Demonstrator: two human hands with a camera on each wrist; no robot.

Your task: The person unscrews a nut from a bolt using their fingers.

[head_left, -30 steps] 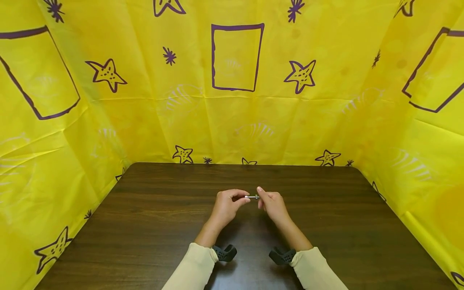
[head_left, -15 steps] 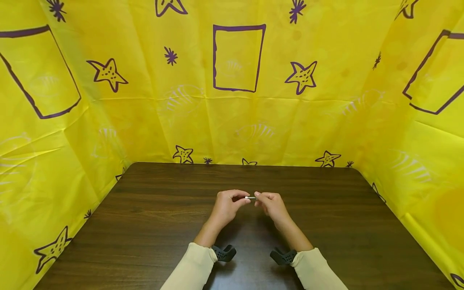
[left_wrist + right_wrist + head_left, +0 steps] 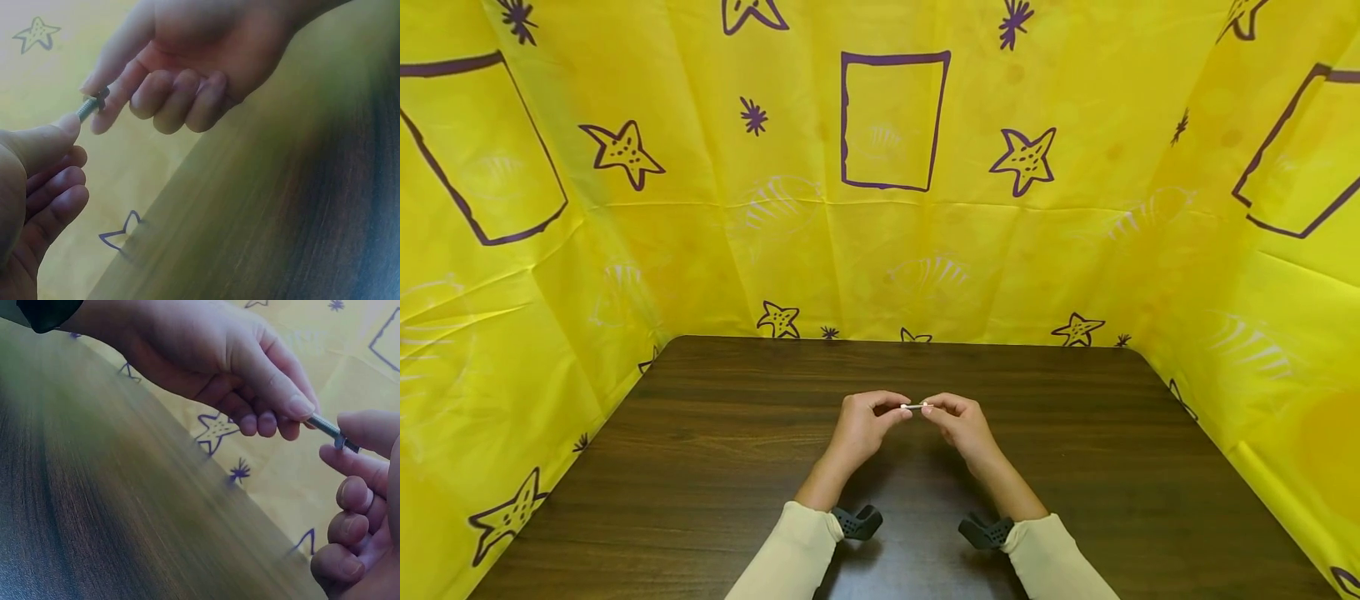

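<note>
A metal bolt (image 3: 913, 407) lies roughly level between both hands, above the table. The left hand (image 3: 861, 425) pinches one end between thumb and forefinger; these fingertips hide that end. A small nut (image 3: 340, 442) sits on the threaded shank (image 3: 86, 110) near the opposite end. The right hand (image 3: 966, 425) holds the nut between thumb and forefinger, as the right wrist view shows; its other fingers (image 3: 347, 528) are curled in. In the left wrist view the nut (image 3: 100, 98) shows between the right thumb and forefinger.
A dark wood-grain table (image 3: 737, 467) lies below the hands. Yellow cloth (image 3: 880, 250) with purple starfish drawings hangs behind it and along both sides. Each wrist wears a black band (image 3: 859, 522).
The right thumb, raised beside the nut a second ago, has moved down across it toward the person. The left hand, with the bolt, has shifted slightly left.
</note>
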